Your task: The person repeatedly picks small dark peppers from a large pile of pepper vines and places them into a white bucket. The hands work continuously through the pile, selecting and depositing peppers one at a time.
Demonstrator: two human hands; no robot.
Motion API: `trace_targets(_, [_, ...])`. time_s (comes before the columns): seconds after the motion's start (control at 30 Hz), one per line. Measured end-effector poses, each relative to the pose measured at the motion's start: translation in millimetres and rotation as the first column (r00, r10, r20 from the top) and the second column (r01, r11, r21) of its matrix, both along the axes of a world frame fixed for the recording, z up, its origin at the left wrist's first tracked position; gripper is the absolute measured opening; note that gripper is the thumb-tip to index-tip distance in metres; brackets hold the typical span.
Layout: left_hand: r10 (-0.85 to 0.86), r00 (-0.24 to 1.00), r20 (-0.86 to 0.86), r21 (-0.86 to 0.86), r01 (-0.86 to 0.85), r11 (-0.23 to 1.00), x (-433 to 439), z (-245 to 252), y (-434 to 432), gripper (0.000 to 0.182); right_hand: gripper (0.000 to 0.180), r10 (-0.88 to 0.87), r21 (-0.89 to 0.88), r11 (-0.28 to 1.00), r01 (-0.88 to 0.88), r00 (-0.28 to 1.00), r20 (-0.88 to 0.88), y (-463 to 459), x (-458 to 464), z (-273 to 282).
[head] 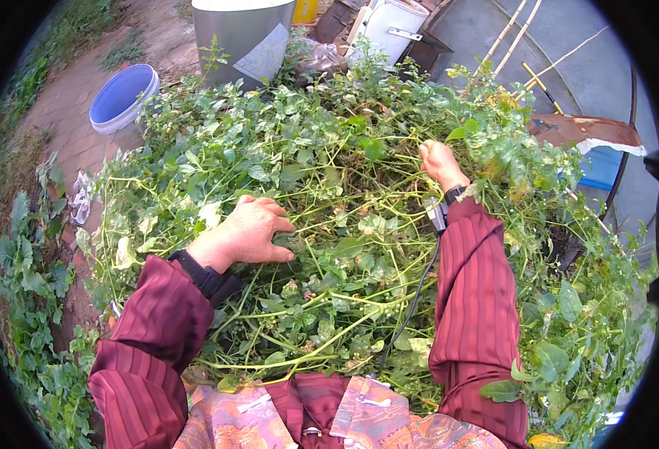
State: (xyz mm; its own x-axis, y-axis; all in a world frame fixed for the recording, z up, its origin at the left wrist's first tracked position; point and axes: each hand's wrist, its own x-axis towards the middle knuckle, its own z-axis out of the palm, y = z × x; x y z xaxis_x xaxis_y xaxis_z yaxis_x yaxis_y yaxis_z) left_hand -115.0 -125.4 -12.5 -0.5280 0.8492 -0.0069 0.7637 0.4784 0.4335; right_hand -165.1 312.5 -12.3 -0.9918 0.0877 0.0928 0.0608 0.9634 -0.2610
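A dense mass of leafy green plants (307, 247) with long pale stems spreads before me, some stems bent over and crossing. My left hand (248, 230) hovers over the left-middle foliage, palm down, fingers apart, holding nothing visible. Farther out on the right, my right hand (441, 164) is curled around thin green stems (402, 160); its thumb and inner fingers are hidden. A dark wristband (203, 275) circles my left wrist. On my right wrist sit a black band (455, 193) and a small grey device (437, 214), from which a black cable (413, 308) runs down towards my body.
A blue-lined white bucket (124, 98) stands at the far left beside a large grey container (239, 42). Behind the plants lies a white bucket (391, 28). Bamboo poles (517, 36) and a rusty sheet (584, 130) are at the right. Clear plastic (81, 197) lies on the brick path.
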Motion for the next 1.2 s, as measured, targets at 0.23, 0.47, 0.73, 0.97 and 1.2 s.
trace_targets(0.23, [0.021, 1.0, 0.019, 0.042, -0.022, 0.999, -2.2, -5.3, -2.1, 0.048, 0.022, -0.034, -0.156, 0.987, 0.026, 0.998, -0.051, 6.3, 20.2, 38.8])
trace_targets(0.47, [0.038, 0.998, 0.056, 0.067, -0.042, 0.997, -3.9, -8.1, -2.6, 0.047, 0.019, -0.19, -0.616, 0.771, 0.159, 0.982, 0.015, 30.4, 58.4, 73.9])
trace_targets(0.73, [0.045, 0.998, 0.043, 0.056, -0.048, 0.997, -4.5, -9.0, -3.4, 0.047, 0.023, -0.11, -0.588, 0.802, 0.106, 0.994, 0.029, 32.5, 88.3, 121.8])
trace_targets(0.97, [0.045, 0.996, 0.075, 0.068, -0.05, 0.996, -12.4, -0.4, 4.8, 0.046, 0.016, -0.019, -0.729, 0.684, 0.02, 1.0, 0.01, 16.6, 100.6, 112.0])
trace_targets(1.2, [0.007, 0.994, 0.108, 0.107, -0.019, 0.994, -15.9, 10.4, 9.1, 0.043, 0.022, -0.147, -0.729, 0.682, 0.055, 0.987, -0.064, 16.2, 132.5, 126.1])
